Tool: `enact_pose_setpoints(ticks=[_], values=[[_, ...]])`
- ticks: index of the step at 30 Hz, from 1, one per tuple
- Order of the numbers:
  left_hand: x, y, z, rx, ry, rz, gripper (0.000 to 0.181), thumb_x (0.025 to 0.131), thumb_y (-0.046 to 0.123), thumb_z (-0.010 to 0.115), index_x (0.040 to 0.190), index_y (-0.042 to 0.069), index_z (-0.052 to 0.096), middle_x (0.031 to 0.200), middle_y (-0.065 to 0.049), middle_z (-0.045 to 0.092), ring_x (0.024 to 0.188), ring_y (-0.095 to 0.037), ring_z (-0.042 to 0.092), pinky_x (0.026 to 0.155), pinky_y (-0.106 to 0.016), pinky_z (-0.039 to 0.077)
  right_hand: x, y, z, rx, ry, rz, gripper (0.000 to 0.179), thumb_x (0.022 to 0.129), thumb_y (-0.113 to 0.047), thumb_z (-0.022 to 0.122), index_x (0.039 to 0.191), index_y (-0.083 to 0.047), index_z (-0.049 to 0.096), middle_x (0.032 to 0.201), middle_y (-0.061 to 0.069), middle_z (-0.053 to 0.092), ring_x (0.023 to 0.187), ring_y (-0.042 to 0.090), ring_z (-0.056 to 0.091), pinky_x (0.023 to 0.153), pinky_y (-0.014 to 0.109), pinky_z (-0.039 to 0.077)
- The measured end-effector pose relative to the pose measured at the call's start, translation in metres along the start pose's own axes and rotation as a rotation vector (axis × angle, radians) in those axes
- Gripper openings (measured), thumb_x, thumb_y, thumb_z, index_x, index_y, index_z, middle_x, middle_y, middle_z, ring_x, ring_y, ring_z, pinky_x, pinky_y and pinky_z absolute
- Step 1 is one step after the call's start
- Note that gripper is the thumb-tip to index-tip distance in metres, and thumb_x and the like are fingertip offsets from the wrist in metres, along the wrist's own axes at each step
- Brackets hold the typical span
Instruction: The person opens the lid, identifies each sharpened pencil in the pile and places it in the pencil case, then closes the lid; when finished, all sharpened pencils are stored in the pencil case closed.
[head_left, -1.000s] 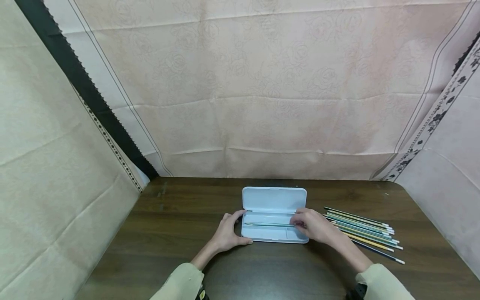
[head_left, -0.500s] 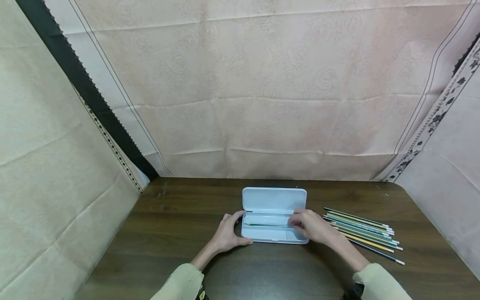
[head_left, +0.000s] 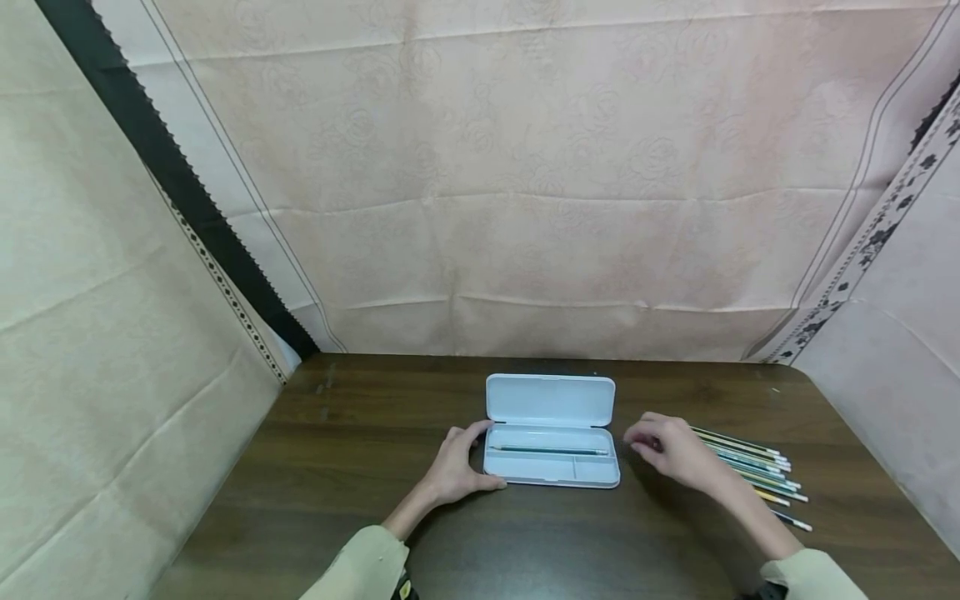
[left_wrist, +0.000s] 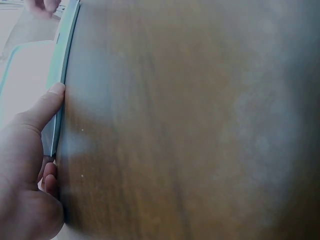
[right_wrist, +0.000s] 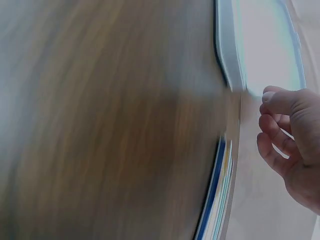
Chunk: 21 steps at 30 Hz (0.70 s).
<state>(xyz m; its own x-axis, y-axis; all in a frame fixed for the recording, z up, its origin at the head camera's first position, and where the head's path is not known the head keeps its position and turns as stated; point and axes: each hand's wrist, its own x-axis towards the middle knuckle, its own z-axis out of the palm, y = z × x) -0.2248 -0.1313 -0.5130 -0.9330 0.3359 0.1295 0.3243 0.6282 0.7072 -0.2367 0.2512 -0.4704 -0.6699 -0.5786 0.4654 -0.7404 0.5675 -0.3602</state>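
A light blue pencil case (head_left: 551, 400) lies on the table with its lid laid back. One green pencil (head_left: 550, 451) lies lengthwise in the case's rear section. My left hand (head_left: 457, 467) holds the case's left end, thumb at the front edge and fingers at the back; the left wrist view shows the thumb (left_wrist: 49, 102) on the rim. Just right of the case is my right hand (head_left: 671, 450), fingers loosely bent and nothing between them. Beneath and beyond it lies a bunch of pencils (head_left: 765, 475), partly hidden by the hand.
The case's front part has a small divider on the right. Dark wooden table (head_left: 360, 417) surrounds it. Pale patterned cloth (head_left: 525, 250) hangs behind the table and along both sides.
My right hand has let go of the green pencil inside the case and moved right, toward the bunch of pencils. The left hand and the case have stayed put.
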Motion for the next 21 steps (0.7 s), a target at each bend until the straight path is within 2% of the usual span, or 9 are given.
enact_pose_setpoints(ticks=[5,8,14,21], values=[[0.000,0.000,0.000,0.007,0.002,0.004,0.090,0.074,0.040,0.090,0.148,0.012,0.046,0.125,-0.012,0.050,0.111,-0.024,0.046,0.088,-0.044,0.044,-0.030,0.016,-0.021,-0.054,0.130,-0.081,0.032,0.068,0.017,0.079,0.087,-0.008,0.072,0.079,-0.009,0.058,0.067,0.000,0.049,0.055,0.018,0.041],[0.000,0.000,0.000,0.008,0.001,0.006,0.090,0.074,0.040,0.089,0.148,0.013,0.046,0.124,-0.012,0.050,0.110,-0.024,0.046,0.088,-0.044,0.044,-0.049,0.023,-0.031,-0.088,0.164,-0.077,0.035,0.064,0.018,0.079,0.085,-0.009,0.071,0.078,-0.010,0.058,0.067,-0.001,0.050,0.056,0.017,0.040],[0.000,0.000,0.000,0.005,0.004,0.006,0.091,0.074,0.040,0.089,0.148,0.013,0.046,0.124,-0.012,0.050,0.110,-0.024,0.047,0.088,-0.044,0.044,-0.081,0.030,-0.049,-0.120,0.148,0.009,0.037,0.063,0.019,0.081,0.085,-0.009,0.071,0.080,-0.009,0.061,0.069,-0.002,0.051,0.058,0.015,0.039],[0.000,0.000,0.001,0.001,0.000,0.005,0.091,0.074,0.040,0.089,0.148,0.013,0.045,0.125,-0.012,0.049,0.111,-0.024,0.046,0.088,-0.044,0.044,-0.107,0.036,-0.058,-0.144,0.148,0.068,0.040,0.061,0.020,0.081,0.085,-0.010,0.071,0.082,-0.008,0.062,0.070,-0.002,0.054,0.059,0.014,0.041]])
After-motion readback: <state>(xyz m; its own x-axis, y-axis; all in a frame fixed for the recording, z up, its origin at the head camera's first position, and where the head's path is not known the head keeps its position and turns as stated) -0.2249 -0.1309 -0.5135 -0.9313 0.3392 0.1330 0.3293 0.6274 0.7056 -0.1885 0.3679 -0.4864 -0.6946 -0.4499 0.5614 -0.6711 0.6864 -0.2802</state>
